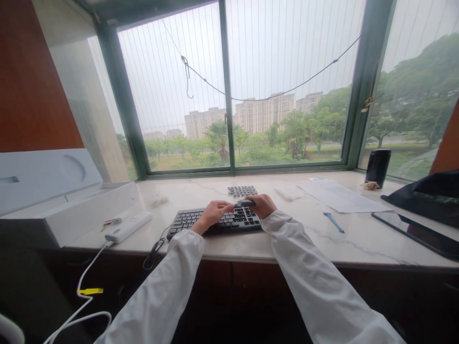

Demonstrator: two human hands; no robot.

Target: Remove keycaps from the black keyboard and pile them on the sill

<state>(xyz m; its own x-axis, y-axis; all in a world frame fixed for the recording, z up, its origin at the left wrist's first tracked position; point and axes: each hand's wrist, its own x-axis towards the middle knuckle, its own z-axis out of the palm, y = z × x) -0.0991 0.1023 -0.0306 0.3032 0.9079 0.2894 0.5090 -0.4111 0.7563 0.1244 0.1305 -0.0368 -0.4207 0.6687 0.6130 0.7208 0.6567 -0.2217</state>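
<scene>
A black keyboard lies on the marble counter in front of me; on its right part several keys look bare of their caps. Above it, my right hand is closed around a small dark rounded tool whose kind I cannot make out. My left hand is closed in a pinch at the left end of that tool, over the middle of the keyboard. What its fingertips hold, if anything, is too small to tell. Behind the hands, loose grey keycaps lie in rows on the counter.
To the left are an open white box, a white power strip and the keyboard's coiled cable. On the right lie a blue stick-like tool, paper sheets, a dark tablet, and a black can near the window.
</scene>
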